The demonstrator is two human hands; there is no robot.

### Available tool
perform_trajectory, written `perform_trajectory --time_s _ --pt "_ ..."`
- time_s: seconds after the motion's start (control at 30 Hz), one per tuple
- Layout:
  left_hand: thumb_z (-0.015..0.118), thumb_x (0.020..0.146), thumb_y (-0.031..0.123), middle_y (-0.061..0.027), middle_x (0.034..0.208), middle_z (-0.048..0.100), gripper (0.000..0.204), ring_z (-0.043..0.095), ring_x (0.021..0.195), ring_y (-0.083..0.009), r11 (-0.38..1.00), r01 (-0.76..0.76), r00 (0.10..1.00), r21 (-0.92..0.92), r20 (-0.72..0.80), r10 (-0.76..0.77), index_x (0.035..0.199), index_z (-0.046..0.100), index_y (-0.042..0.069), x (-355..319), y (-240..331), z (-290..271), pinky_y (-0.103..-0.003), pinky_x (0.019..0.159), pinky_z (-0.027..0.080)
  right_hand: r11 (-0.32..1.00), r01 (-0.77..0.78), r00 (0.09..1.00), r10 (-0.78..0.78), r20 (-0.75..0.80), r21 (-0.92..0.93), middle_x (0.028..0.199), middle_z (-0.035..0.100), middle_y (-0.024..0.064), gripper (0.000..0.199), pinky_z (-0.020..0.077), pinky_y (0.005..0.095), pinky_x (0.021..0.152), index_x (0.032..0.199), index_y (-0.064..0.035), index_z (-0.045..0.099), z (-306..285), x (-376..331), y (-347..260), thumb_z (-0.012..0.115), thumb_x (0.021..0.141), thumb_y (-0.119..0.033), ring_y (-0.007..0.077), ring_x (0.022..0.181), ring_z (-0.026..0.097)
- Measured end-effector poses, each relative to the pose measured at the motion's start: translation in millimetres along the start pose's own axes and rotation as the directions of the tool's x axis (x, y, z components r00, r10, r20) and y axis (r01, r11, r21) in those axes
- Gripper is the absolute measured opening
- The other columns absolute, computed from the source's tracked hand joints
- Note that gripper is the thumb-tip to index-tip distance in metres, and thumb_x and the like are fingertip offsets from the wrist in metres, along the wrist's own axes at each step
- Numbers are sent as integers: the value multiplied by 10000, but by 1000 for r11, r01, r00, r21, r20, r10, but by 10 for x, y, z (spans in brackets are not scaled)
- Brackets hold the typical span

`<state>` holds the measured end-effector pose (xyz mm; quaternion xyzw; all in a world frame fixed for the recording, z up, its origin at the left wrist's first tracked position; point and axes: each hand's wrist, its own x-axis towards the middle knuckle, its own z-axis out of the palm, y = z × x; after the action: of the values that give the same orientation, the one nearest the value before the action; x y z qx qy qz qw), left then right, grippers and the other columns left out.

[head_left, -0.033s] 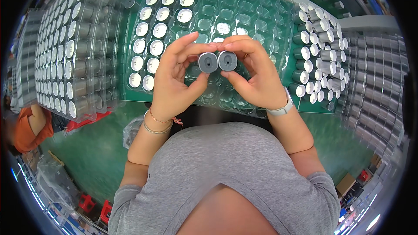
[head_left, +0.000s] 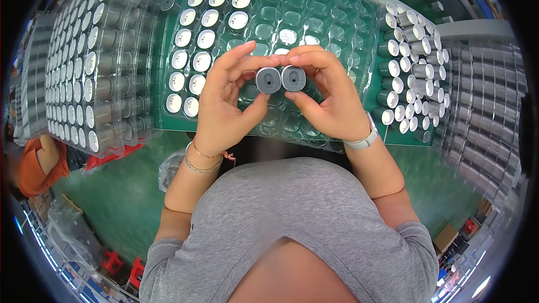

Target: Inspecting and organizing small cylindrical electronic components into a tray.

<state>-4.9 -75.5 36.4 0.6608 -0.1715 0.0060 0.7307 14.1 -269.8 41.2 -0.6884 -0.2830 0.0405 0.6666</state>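
Observation:
Above the front part of a clear plastic tray (head_left: pixel 348 17), my two hands hold a pair of short grey cylinders side by side. My left hand (head_left: pixel 227 98) grips the left cylinder (head_left: pixel 268 81) between thumb and fingers. In my right hand (head_left: pixel 334 98) is the right cylinder (head_left: pixel 293 79), pinched the same way. Both show a dark grey round end with a small slot, ringed by a lighter rim. The cylinders touch or nearly touch. White-ended cylinders (head_left: pixel 210 18) fill the tray's left columns; many cups to the right hold nothing.
Loose grey cylinders with white ends (head_left: pixel 412 73) lie crowded on the green table (head_left: pixel 368 98) at right. Stacked filled trays (head_left: pixel 98 62) rise at left, another stack (head_left: pixel 485 112) at far right. A person in orange (head_left: pixel 42 165) is at the far left.

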Motion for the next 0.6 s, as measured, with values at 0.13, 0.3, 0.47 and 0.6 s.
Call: perform_trajectory --time_s 0.13,0.3,0.47,0.6 --pt "579 749 -162 -169 1211 590 702 574 1146 -237 1000 18 1000 -10 -6 -18 1381 338 27 6 16 6 -357 983 442 1000 -21 1000 20 -12 -18 1209 496 128 543 436 361 992 1229 -44 459 0 -3 -3 619 751 159 232 1150 537" --pt "603 771 -144 -202 1231 584 635 575 1137 -227 997 75 997 -23 -31 -76 1350 384 -5 13 44 17 -344 981 440 995 -80 997 79 -12 -60 1203 508 123 522 455 347 968 1251 -17 450 -12 -4 -31 639 783 115 224 1125 559" --pt "617 773 -138 -213 1248 576 623 582 1124 -226 993 95 994 -71 -41 -98 1341 395 -13 1 32 17 -340 980 440 993 -114 983 109 -146 -21 1098 602 128 504 507 303 804 1243 -26 502 30 -12 -2 706 782 -18 223 944 670" --pt "616 775 -139 -211 1252 575 620 579 1137 -231 993 94 994 -77 -42 -97 1340 395 -12 3 37 24 -342 983 439 993 -112 985 106 -139 -32 1104 600 126 514 515 310 822 1248 -29 502 8 -11 -11 710 778 -18 223 966 662"
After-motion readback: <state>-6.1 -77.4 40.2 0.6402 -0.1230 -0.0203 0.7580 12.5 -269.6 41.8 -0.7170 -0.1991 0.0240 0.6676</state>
